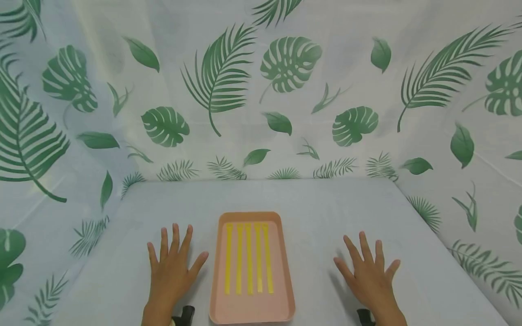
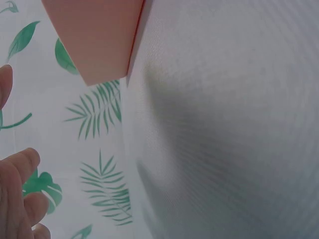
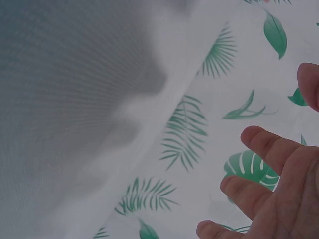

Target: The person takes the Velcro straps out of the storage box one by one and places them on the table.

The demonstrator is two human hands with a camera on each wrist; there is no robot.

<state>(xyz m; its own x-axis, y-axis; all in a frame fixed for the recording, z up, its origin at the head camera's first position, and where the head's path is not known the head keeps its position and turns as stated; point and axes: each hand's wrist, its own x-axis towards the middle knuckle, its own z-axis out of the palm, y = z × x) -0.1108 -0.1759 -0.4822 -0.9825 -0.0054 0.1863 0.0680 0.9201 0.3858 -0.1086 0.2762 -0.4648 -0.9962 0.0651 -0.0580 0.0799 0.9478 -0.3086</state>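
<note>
Fingers (image 1: 175, 240) spread | left hand (image 1: 172, 271) beside tray (image 1: 251, 309) | right hand (image 1: 370, 275) farther off

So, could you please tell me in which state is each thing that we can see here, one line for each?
Left hand: open, fingers spread, raised, holding nothing.
Right hand: open, fingers spread, raised, holding nothing.
Tray: lying flat on the table, with strips inside.
Five yellow strips: lying lengthwise side by side in the tray, untouched.
Leaf-print cloth: hanging behind the table.
</note>
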